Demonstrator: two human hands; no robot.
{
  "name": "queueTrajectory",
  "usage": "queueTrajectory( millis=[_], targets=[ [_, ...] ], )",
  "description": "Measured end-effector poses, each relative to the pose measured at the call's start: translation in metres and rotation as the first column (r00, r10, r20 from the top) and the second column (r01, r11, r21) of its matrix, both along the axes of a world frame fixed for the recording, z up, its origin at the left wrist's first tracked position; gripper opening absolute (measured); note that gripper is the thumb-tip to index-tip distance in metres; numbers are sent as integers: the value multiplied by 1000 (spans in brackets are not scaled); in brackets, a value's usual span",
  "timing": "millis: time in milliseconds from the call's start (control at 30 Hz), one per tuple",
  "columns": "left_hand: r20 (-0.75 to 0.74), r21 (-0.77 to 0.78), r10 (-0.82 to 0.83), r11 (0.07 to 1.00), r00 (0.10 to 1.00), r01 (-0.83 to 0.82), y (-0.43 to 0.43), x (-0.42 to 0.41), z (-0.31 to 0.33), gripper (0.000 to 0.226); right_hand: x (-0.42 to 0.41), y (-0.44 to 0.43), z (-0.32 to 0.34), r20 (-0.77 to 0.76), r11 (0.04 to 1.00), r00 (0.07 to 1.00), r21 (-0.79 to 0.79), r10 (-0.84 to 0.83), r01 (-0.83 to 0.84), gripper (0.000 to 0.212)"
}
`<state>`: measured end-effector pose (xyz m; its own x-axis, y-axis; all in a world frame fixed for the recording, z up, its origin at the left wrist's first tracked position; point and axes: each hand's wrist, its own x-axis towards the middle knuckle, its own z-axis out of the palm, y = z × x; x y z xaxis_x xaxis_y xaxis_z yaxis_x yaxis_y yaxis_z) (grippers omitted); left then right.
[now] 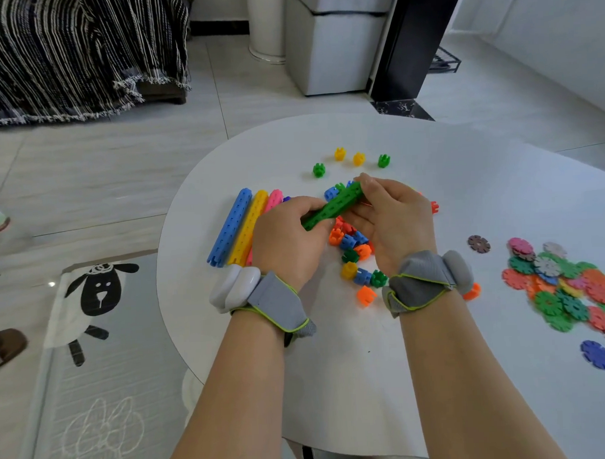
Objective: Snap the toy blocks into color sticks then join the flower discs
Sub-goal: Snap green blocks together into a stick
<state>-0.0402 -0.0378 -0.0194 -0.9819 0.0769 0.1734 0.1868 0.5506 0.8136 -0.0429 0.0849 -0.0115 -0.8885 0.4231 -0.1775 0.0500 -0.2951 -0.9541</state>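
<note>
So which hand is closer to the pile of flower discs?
Right. The right hand sits left of the flower discs; the left hand is farther left, beyond it.

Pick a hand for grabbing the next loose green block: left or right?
Right, probably. The right hand holds the far end of the green stick, and a loose green block sits just beyond its fingertips. The left hand grips the near end and can steady it.
</note>
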Motion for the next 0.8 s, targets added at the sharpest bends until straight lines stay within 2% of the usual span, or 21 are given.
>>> queueTrajectory(
  millis=[200, 367, 500, 567, 633, 733, 800],
  targets=[
    [-3, -45, 17, 999, 1000, -17, -1, 2, 0, 22, 3, 1, -1, 23, 998, 998, 37, 59, -60, 11],
    [23, -98, 30, 995, 999, -27, -2, 0, 0, 24, -3, 1, -4, 37, 974, 993, 190, 115, -120, 17],
    [16, -77, 62, 995, 998, -60, -5, -8, 0, 21, -19, 1, -7, 59, 937, 997, 340, 58, -74, 21],
    [15, -72, 85, 994, 996, -83, -8, -11, -2, 18, -33, 1, -11, 47, 851, 999, 525, 2, -27, 20],
    [6, -91, 95, 991, 995, -94, -10, -14, -3, 14, -46, 2, -9, 45, 684, 999, 730, -17, -21, 17],
    [-3, -91, 143, 986, 990, -143, -15, -24, -5, 16, -68, 1, 1, 66, 503, 997, 861, 46, -80, 17],
    [-14, -83, 168, 982, 986, -168, -17, -27, -5, 17, -86, 1, 3, 186, 365, 979, 908, 86, -205, 22]
  ],
)
